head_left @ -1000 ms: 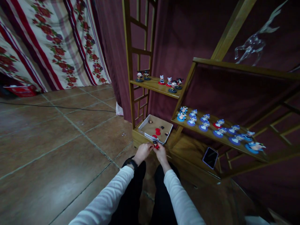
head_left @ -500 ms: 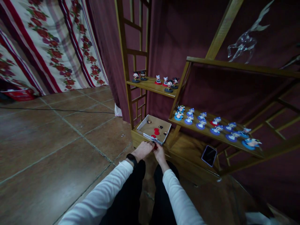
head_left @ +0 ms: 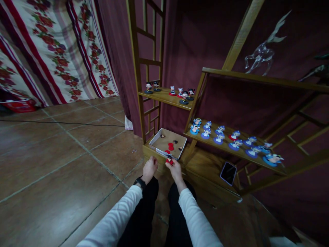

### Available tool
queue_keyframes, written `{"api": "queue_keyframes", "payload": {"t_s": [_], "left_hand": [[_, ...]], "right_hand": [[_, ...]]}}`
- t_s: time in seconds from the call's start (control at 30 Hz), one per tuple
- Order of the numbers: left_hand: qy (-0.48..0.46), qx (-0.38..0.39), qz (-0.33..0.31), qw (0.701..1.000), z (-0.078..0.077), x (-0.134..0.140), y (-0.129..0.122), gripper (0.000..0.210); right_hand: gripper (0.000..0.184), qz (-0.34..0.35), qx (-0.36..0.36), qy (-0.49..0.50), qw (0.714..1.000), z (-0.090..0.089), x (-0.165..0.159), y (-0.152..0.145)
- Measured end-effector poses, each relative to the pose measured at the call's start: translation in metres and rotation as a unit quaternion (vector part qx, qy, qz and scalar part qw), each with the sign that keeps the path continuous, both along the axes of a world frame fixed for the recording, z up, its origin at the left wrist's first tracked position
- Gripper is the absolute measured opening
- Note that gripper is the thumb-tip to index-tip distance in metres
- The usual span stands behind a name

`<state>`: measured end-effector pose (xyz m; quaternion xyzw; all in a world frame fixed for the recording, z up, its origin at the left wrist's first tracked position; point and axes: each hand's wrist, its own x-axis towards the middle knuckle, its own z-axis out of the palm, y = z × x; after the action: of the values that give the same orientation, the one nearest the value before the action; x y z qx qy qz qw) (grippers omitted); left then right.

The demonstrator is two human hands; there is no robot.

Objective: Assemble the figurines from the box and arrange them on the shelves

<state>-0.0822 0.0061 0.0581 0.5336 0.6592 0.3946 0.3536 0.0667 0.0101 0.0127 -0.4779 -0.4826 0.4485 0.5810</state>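
My right hand [head_left: 175,169] pinches a small figurine [head_left: 169,159] with dark hair and a red base, held upright just in front of the box. My left hand [head_left: 150,168], with a dark watch on the wrist, hovers apart to its left; its fingers are curled together and nothing shows in them. Beyond both hands lies a shallow cardboard box [head_left: 155,141]. Inside it are red round bases [head_left: 171,146] and several small dark-haired figure parts [head_left: 175,141].
The box rests on the bottom level of a wooden shelf unit [head_left: 164,98]. Dark-haired and cat-like figurines [head_left: 184,97] stand on the upper left shelf, rows of blue and purple ones [head_left: 219,138] on the middle shelf. A phone or tablet [head_left: 228,173] lies low right; a glass deer [head_left: 260,56] stands above.
My left hand has come away from the figurine and moved left and slightly down. The figurine, hidden before between both hands, now shows in my right hand alone.
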Motion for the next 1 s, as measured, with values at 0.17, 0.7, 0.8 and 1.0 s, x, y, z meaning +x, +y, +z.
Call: {"api": "queue_keyframes", "payload": {"t_s": [0.17,0.7,0.8,1.0], "left_hand": [[-0.188,-0.042,0.016,0.981,-0.015,-0.002,0.011,0.009],[-0.433,-0.114,-0.111,0.887,-0.01,0.015,0.008,0.032],[-0.436,-0.104,-0.096,0.889,-0.019,0.015,0.011,0.035],[-0.424,-0.101,-0.101,0.894,-0.031,0.017,0.02,0.04]], "right_hand": [[0.029,0.005,-0.018,0.023,1.0,-0.003,0.0,0.004],[0.038,0.08,-0.08,0.188,0.976,0.007,-0.006,-0.001],[0.042,0.082,-0.09,0.187,0.975,0.007,-0.008,-0.002],[0.048,0.072,-0.098,0.168,0.978,0.007,-0.013,0.0]]}}
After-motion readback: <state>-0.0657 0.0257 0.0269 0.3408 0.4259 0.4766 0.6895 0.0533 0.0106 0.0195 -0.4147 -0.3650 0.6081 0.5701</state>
